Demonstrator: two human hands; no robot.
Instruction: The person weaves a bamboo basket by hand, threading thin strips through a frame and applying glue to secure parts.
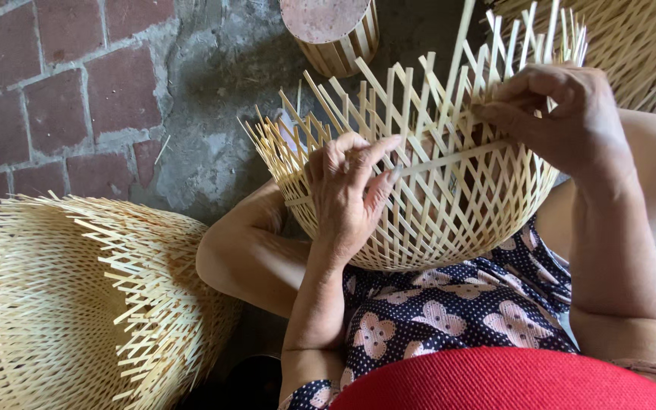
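A half-woven bamboo basket [449, 220] of pale strips rests on my lap, its loose upright ends fanning out at the top. My left hand [347, 193] lies on the basket's near-left wall, fingers pressing a horizontal strip [449, 157] against the weave. My right hand [563, 114] is at the upper right rim, pinching the other end of that strip among the upright ends.
Stacked woven bamboo baskets [62, 304] with ragged strip ends sit at lower left. Another bamboo piece [647, 45] fills the top right corner. A small round stool [332, 26] stands at top centre on the concrete floor, beside red brick paving [55, 83].
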